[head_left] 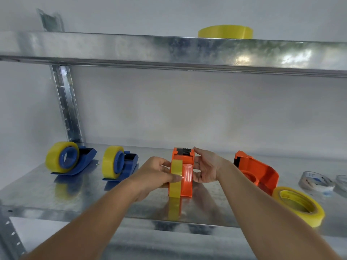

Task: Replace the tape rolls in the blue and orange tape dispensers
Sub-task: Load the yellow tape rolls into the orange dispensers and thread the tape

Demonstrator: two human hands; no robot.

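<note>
The orange tape dispenser (pixel 185 170) is standing upright on the lower metal shelf (pixel 93 199), seen end-on, its black serrated cutter at the far top and a yellow tape roll (pixel 176 180) sitting against its left face. The left hand (pixel 156 175) is gripping that roll, thumb lying across its yellow band and fingers curled behind it, so the roll's hub and core are hidden. The right hand (pixel 205 166) is resting open against the dispenser's right side, fingers straight, one fingertip touching the cutter head. Left of this dispenser two blue tape dispensers are standing, the near one (pixel 120 164) and the far one (pixel 70 159), each carrying a full yellow roll. Right of it a second orange dispenser (pixel 256 174) is lying without a roll, partly hidden by the right forearm. A loose yellow roll (pixel 298 205) is lying flat just beside it, and past that two pale, nearly spent rolls (pixel 316 182) are blurring toward the frame edge. On the upper shelf (pixel 169 49) another yellow roll (pixel 225 31) is showing only its top half.
</note>
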